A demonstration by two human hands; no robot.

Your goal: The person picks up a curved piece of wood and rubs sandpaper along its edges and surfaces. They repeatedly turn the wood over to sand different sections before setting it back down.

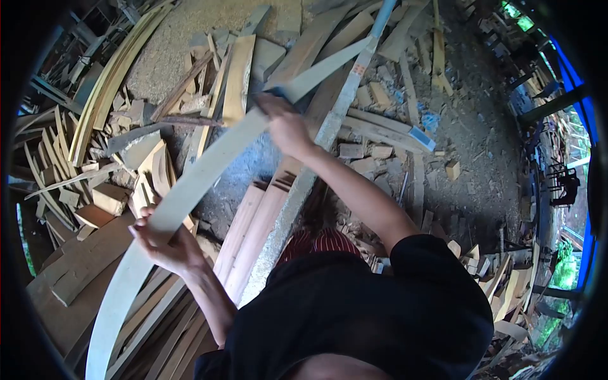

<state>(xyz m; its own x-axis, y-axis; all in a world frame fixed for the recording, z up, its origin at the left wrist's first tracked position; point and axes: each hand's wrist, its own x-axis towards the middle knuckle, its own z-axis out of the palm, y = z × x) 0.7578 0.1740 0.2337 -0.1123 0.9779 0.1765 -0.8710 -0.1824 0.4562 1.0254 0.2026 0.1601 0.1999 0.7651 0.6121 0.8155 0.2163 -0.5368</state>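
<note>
A long pale wooden strip [212, 158] runs diagonally from the lower left to the upper middle, bent into a curve by the lens or by its shape. My left hand [168, 244] supports it from below, fingers wrapped around its edge. Farther up the strip, my right hand [285, 123] presses a dark, blurred object [273, 95] against its upper face; what the object is cannot be made out. Beneath the strip passes a long narrow beam [329, 130] with a rough, pale top.
Reddish planks [244, 221] lie beside the beam. Stacked boards [88, 259] fill the lower left, and long yellowish strips [114, 82] curve at the upper left. Wood offcuts [380, 95] litter the ground on the right. A blue-ended piece [421, 137] lies among them.
</note>
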